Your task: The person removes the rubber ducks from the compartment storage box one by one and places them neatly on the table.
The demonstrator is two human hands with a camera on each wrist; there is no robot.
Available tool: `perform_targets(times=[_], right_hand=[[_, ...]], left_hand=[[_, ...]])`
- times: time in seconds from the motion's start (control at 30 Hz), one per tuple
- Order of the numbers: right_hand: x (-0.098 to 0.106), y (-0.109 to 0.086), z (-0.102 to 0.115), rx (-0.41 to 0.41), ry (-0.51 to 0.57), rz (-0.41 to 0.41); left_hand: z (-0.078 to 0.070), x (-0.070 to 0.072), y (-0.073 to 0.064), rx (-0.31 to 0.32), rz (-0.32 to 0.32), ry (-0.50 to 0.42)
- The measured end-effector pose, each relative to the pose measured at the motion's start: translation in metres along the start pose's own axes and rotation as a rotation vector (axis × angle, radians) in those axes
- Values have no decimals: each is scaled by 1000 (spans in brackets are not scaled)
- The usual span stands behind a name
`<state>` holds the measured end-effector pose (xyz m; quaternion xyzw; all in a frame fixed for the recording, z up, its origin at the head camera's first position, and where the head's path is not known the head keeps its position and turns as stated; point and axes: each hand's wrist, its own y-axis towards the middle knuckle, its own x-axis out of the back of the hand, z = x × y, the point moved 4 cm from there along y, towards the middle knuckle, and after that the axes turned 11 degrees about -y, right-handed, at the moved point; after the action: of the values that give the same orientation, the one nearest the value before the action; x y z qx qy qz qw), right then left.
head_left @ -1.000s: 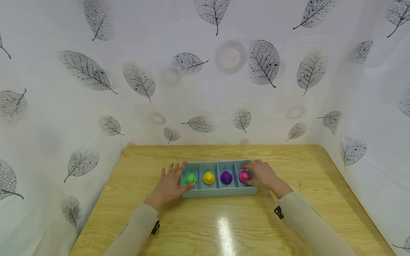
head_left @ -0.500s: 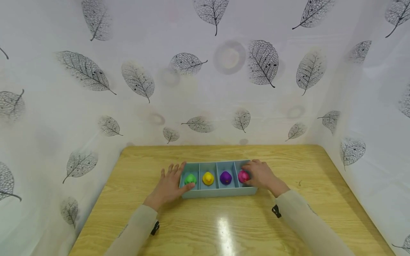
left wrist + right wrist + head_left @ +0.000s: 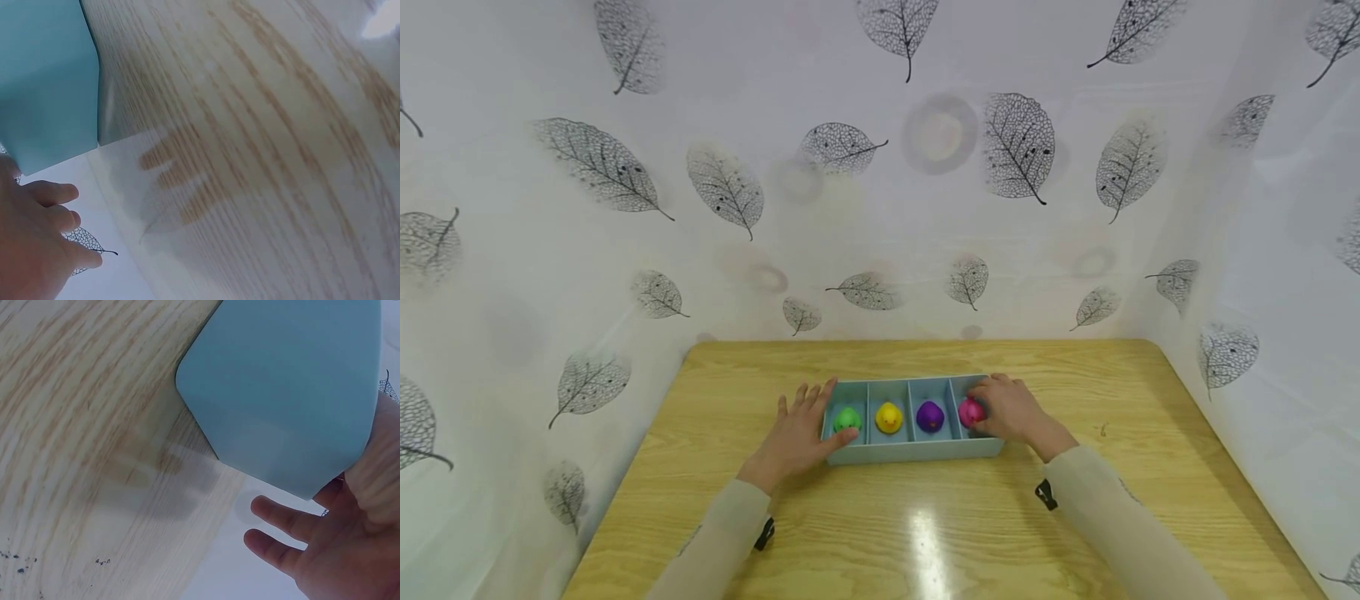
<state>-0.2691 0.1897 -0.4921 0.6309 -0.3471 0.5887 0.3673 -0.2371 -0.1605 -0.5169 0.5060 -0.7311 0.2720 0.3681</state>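
Fingers spread, the left hand (image 3: 797, 433) lies at the 9 o'clock end of the light-blue 4-compartment tray (image 3: 913, 452), thumb beside the green toy duck (image 3: 847, 417); at 3 o'clock, thumb and fingers of the right hand (image 3: 1017, 410) flank the pink toy duck (image 3: 970, 412), though I cannot tell whether they pinch it; the yellow toy duck (image 3: 889, 417) and purple toy duck (image 3: 930, 417) sit between

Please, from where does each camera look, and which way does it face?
Head: on the head, facing forward and down at tray and table; both sleeves, the left hand and the right hand show.
Left wrist: on that wrist, facing the tray's outside and the table; part of the left hand shows.
Right wrist: on that wrist, also facing tray and table; part of the right hand shows.
Shared: both wrist views show tray, table and leaf-printed backdrop.
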Motion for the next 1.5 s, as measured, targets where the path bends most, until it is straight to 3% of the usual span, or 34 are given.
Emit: perform_targets(times=[0.47, 0.97, 1.17, 1.3, 1.5], right_hand=[[1, 3, 0, -18, 42, 1], [-1, 7, 1, -16, 16, 38], [4, 5, -1, -30, 74, 40], [12, 4, -5, -31, 114, -3], [18, -1, -13, -32, 242, -38]], left_hand=[[-1, -1, 1, 5, 4, 3], [2, -3, 1, 7, 5, 4], [4, -6, 3, 1, 4, 18], [4, -5, 3, -2, 2, 11], [3, -3, 2, -4, 2, 10]])
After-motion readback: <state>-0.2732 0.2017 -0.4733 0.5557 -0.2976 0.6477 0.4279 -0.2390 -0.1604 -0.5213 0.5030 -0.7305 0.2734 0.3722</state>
